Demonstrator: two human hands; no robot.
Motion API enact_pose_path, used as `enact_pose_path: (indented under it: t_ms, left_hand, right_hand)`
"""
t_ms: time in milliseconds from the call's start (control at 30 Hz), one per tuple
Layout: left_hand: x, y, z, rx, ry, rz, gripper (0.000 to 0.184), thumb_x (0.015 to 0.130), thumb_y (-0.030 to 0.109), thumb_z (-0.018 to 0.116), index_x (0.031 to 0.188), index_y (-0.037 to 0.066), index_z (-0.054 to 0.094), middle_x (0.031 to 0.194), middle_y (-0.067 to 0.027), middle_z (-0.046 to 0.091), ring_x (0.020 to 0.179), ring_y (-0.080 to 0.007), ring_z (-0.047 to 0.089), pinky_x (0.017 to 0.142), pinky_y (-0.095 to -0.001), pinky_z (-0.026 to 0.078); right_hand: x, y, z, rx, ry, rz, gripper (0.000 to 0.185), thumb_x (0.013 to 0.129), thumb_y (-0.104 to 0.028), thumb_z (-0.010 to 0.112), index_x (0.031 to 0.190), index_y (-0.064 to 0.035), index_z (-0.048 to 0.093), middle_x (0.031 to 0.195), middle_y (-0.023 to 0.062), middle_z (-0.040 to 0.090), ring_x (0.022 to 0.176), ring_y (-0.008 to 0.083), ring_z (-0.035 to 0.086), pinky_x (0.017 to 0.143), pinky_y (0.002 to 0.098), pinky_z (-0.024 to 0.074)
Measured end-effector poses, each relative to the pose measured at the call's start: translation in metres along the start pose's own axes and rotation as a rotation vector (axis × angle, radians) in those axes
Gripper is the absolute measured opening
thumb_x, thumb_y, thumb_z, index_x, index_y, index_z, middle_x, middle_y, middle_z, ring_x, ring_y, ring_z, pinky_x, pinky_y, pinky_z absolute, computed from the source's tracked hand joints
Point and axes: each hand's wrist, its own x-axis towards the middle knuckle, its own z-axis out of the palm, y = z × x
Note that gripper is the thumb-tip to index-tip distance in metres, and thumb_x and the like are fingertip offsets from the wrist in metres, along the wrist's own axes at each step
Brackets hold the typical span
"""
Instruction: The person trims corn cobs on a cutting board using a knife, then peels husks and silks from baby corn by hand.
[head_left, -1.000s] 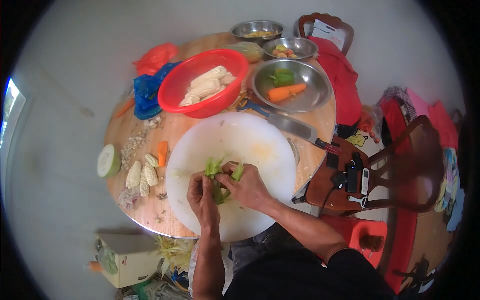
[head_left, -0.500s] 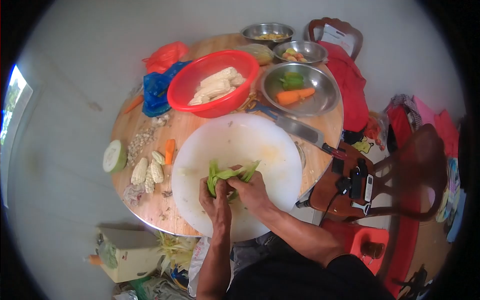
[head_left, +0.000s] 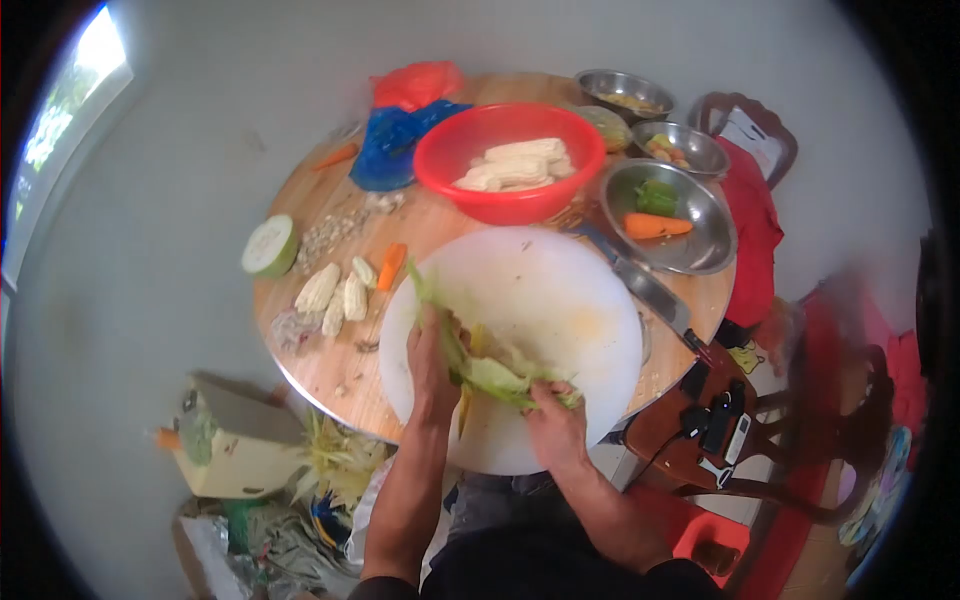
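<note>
Green leafy husks point(head_left: 492, 376) stretch between my two hands over the round white board point(head_left: 590, 350). My left hand point(head_left: 430, 360) is closed on their left part, with a strip standing up above the fingers. At their lower right end, my right hand point(head_left: 556, 422) grips the husk near the board's front edge. Some of the leaves and what lies beneath them are blurred. Behind the board stands a red bowl point(head_left: 435, 165) holding several pale corn cobs point(head_left: 518, 165). A cleaver point(head_left: 650, 292) lies at the board's right edge.
Small cobs point(head_left: 318, 288), a carrot piece point(head_left: 392, 266) and a cut gourd point(head_left: 269, 247) lie on the left of the table. Metal bowls stand at the back right, one with a carrot point(head_left: 657, 226) and green pepper point(head_left: 656, 198). A chair point(head_left: 800, 430) is at the right.
My hands have moved apart, and the green husks are now spread between them. The view has turned, so the table appears shifted to the right.
</note>
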Motion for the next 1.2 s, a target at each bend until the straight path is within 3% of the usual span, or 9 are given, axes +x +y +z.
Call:
enact_pose_path:
  t_ms: [100,200,333,433,500,600,800,967,1200]
  left_hand:
    - [0.015,0.007,0.0,-0.015,-0.061,-0.022,0.051,0.102,0.058,0.053,0.103,0.008,0.057,0.08,-0.0033,0.056,0.063,-0.0154,0.055,0.051,-0.0291,0.046]
    - [0.024,0.013,0.003,0.05,0.03,-0.109,0.058,0.104,0.063,0.044,0.101,0.007,0.058,0.078,-0.005,0.058,0.061,-0.0166,0.056,0.051,-0.0304,0.046]
    - [0.02,0.004,-0.001,0.165,-0.014,-0.115,0.068,0.106,0.065,0.029,0.099,0.005,0.059,0.076,-0.0067,0.06,0.058,-0.0171,0.057,0.051,-0.0304,0.048]
    - [0.009,0.005,-0.004,0.257,-0.093,-0.017,0.07,0.107,0.063,0.023,0.099,0.003,0.059,0.077,-0.0072,0.06,0.058,-0.0168,0.058,0.053,-0.0303,0.05]
    - [-0.005,0.013,0.002,0.298,-0.136,0.041,0.07,0.108,0.062,0.022,0.099,0.003,0.058,0.078,-0.0074,0.06,0.058,-0.0165,0.059,0.053,-0.0301,0.051]
    - [-0.017,0.016,0.016,0.406,-0.242,0.103,0.068,0.108,0.06,0.024,0.1,0.001,0.056,0.079,-0.0076,0.06,0.06,-0.0162,0.061,0.053,-0.0294,0.052]
    - [-0.029,0.001,0.022,0.395,-0.37,0.088,0.053,0.111,0.048,0.038,0.107,-0.002,0.056,0.083,-0.0073,0.059,0.065,-0.0155,0.062,0.058,-0.0301,0.056]
    - [-0.04,0.007,0.021,0.633,-0.425,0.205,0.029,0.104,0.017,0.06,0.121,-0.007,0.059,0.097,-0.0085,0.067,0.088,-0.0141,0.065,0.076,-0.0291,0.058]
    - [-0.039,0.007,0.018,0.379,-0.461,0.016,0.033,0.102,0.015,0.063,0.126,-0.007,0.061,0.11,-0.0107,0.07,0.096,-0.0156,0.068,0.087,-0.0298,0.056]
  right_hand:
    - [-0.001,-0.024,0.012,0.244,-0.126,-0.055,0.009,0.097,-0.001,0.061,0.102,0.003,0.068,0.103,0.0089,0.068,0.093,0.0134,0.062,0.079,0.0284,0.0498]
    - [-0.01,-0.017,0.02,-0.216,-0.22,-0.454,0.015,0.089,-0.002,0.063,0.103,0.002,0.068,0.103,0.0132,0.07,0.093,0.0232,0.067,0.085,0.0314,0.0514]
    - [-0.004,-0.027,0.003,-0.376,-0.331,-0.375,0.021,0.091,0.0,0.061,0.111,0.0003,0.068,0.107,0.013,0.071,0.097,0.0211,0.067,0.088,0.0329,0.0516]
    - [0.008,-0.062,-0.014,-0.404,-0.547,-0.001,0.028,0.093,-0.002,0.061,0.12,0.0002,0.066,0.112,0.0119,0.071,0.102,0.0165,0.065,0.089,0.0323,0.0518]
    - [0.019,-0.089,-0.016,-0.039,-0.498,-0.114,0.036,0.094,-0.008,0.064,0.129,0.0019,0.062,0.115,0.0117,0.07,0.104,0.013,0.064,0.088,0.0298,0.0521]
    - [0.045,-0.089,-0.003,-0.183,-0.324,-0.345,0.033,0.093,-0.014,0.069,0.121,0.004,0.065,0.103,0.009,0.071,0.093,0.0109,0.064,0.08,0.0279,0.0521]
    - [0.07,-0.091,0.021,-0.228,-0.108,-0.28,0.019,0.092,-0.017,0.074,0.09,0.0025,0.072,0.073,0.0002,0.064,0.067,0.0053,0.051,0.061,0.0264,0.0444]
    - [0.066,-0.088,0.014,-0.185,0.001,-0.319,0.019,0.093,-0.015,0.073,0.086,0.0021,0.073,0.072,-0.0018,0.064,0.066,0.0042,0.05,0.06,0.0256,0.0435]
    - [0.057,-0.092,0.013,0.275,-0.002,-0.112,0.012,0.093,-0.004,0.067,0.096,0.0057,0.073,0.093,0.009,0.074,0.077,0.0136,0.068,0.069,0.0278,0.0537]
